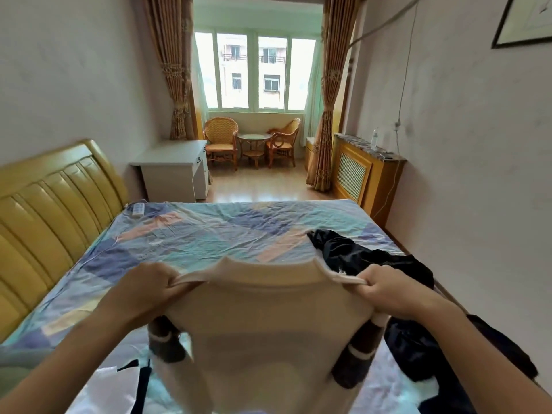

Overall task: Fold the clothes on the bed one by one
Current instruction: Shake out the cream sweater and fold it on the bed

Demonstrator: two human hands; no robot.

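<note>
A cream sweater (263,330) with brown, white-striped sleeves hangs in the air above the bed (191,234). My left hand (149,286) pinches its left shoulder and my right hand (388,289) pinches its right shoulder, stretching the top edge between them. The sleeves dangle below my wrists. Under it the bed carries a wrinkled patchwork sheet in blue, teal and pink. A heap of dark, shiny clothes (367,258) lies on the bed's right side, just behind my right hand.
A white garment with dark trim (119,383) lies at the bed's near left edge. A remote control (138,209) rests near the yellow headboard (50,201). Beyond the bed stand a white desk (173,168), a radiator cabinet (364,177) and wicker chairs (221,141).
</note>
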